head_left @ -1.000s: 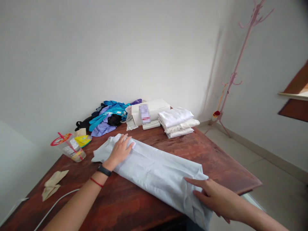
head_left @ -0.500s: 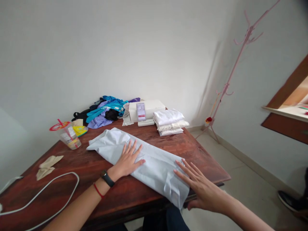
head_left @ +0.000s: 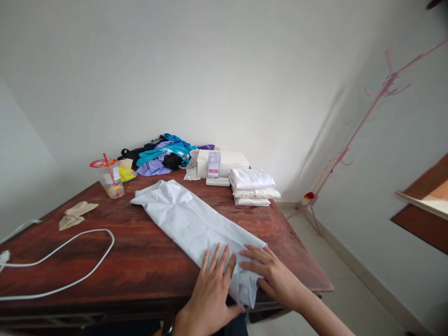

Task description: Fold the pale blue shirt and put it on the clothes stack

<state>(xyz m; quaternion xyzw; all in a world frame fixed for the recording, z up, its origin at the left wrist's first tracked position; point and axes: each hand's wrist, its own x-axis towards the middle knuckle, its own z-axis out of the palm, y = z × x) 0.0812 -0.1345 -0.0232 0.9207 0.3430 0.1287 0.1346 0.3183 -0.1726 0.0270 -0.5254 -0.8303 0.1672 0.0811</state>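
A long folded light grey-blue cloth (head_left: 199, 221) lies slantwise across the table, with its near end at the front edge, drooping slightly over it. Whether it is a garment or a sheet I cannot tell. My left hand (head_left: 213, 291) rests on the near end, open, fingers stretched out and the thumb pointing right beside the edge. Across from it, my right hand (head_left: 275, 275) lies over the cloth's right edge, its fingers extended on top and its thumb apart from them.
The dark red wooden table (head_left: 157, 266) carries a plastic cup (head_left: 110, 179), a beige cloth scrap (head_left: 77, 214) and a white cable (head_left: 111, 242). Behind are piled clothes (head_left: 164, 154), a white box (head_left: 229, 161) and stacked folded white cloths (head_left: 254, 184). A pink coat stand (head_left: 360, 121) is at right.
My left hand has moved from the cloth's middle to its near end. My right hand has shifted left, further onto the cloth. The camera view has turned slightly.
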